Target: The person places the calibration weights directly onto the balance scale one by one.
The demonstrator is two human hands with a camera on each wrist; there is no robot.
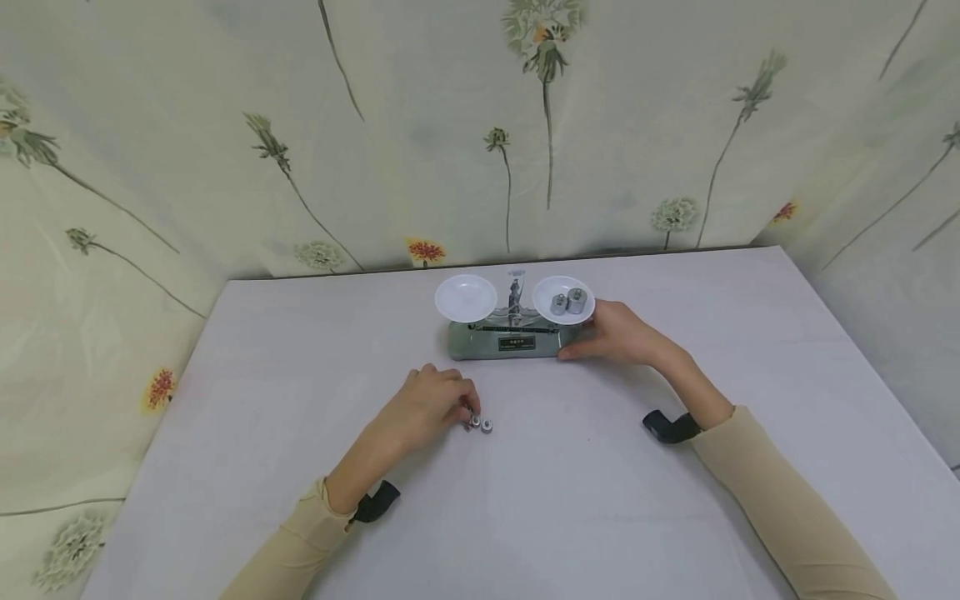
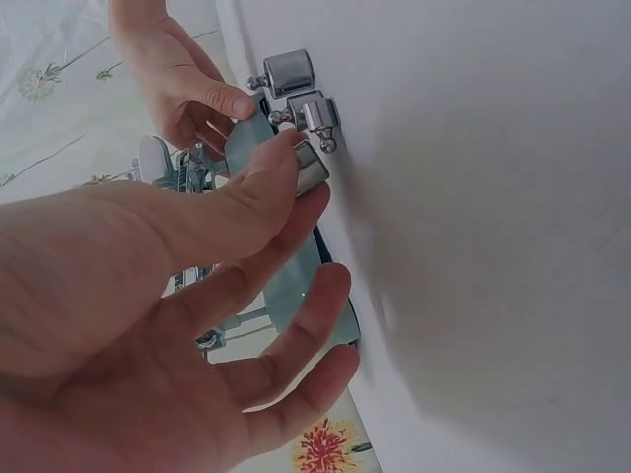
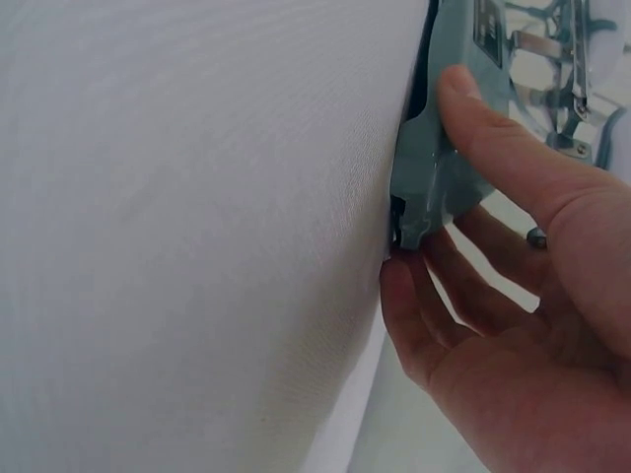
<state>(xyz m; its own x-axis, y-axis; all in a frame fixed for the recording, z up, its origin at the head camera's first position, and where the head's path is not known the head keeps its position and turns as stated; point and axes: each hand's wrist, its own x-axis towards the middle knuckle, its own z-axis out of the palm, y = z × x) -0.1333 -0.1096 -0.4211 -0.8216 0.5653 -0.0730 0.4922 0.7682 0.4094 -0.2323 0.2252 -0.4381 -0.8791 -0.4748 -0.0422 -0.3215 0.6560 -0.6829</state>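
A green-based balance scale (image 1: 517,343) with two white pans stands toward the back of the table. Two metal weights (image 1: 576,301) sit in its right pan, while the left pan (image 1: 466,298) holds nothing. My right hand (image 1: 617,335) grips the right end of the base, its thumb (image 3: 493,138) on the front and the other fingers around the end and behind. In front of the scale, my left hand (image 1: 433,406) pinches a small knobbed metal weight (image 2: 312,169) between thumb and index finger. Several small weights (image 2: 290,73) lie on the table right beside those fingertips.
A white cloth covers the table (image 1: 570,500). Behind it hangs a flower-printed curtain (image 1: 420,167), close to the back edge. Black wrist camera mounts (image 1: 377,502) project under both forearms.
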